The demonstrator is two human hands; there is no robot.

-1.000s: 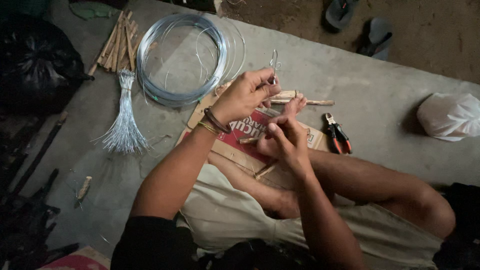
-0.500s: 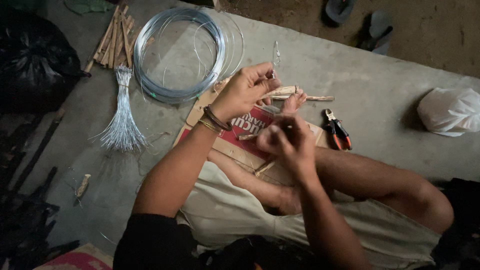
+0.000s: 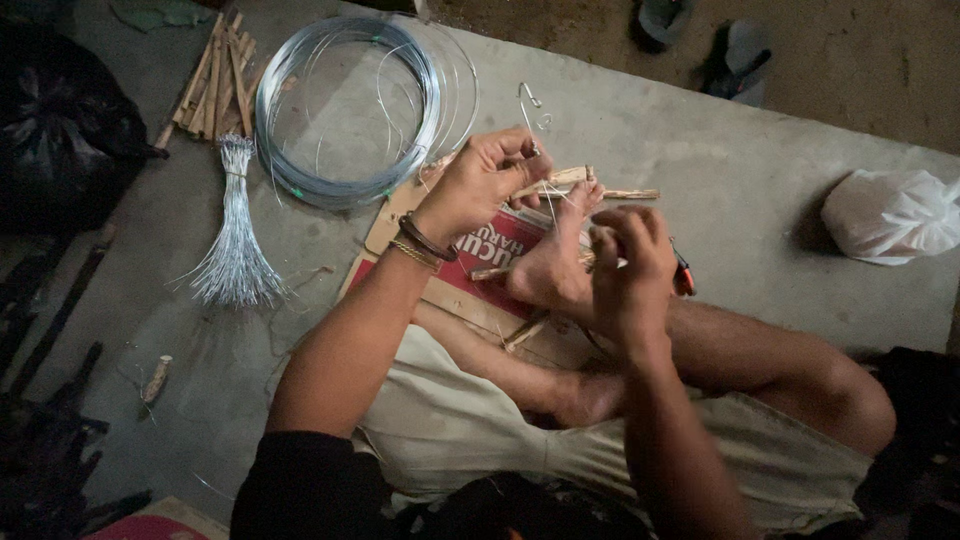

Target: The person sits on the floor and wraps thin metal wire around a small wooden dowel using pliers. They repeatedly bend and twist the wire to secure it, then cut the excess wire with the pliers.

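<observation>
A wire coil (image 3: 345, 110) is laid on the floor (image 3: 720, 170); sticks (image 3: 212, 75) at its 9 o'clock, cut wires (image 3: 232, 235) at 7, cardboard (image 3: 455, 270) at 5.

One wire coil (image 3: 345, 110) lies at eleven o'clock, one bundle of cut wires (image 3: 232, 250) at nine, one white bag (image 3: 890, 215) at three, two sandals (image 3: 745, 55) at one.

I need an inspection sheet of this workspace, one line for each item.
Surface: grey concrete floor; flattened cardboard under the feet.
Job's things: wooden stick and thin wire held at the toes.
Clutter: wire coil, bundle of cut wires, stick pile, white bag, black bag.
Hands: left hand pinches the wooden stick; right hand closed, contents hidden.
Cables: nothing seen.
Surroundings: sandals on dirt.
</observation>
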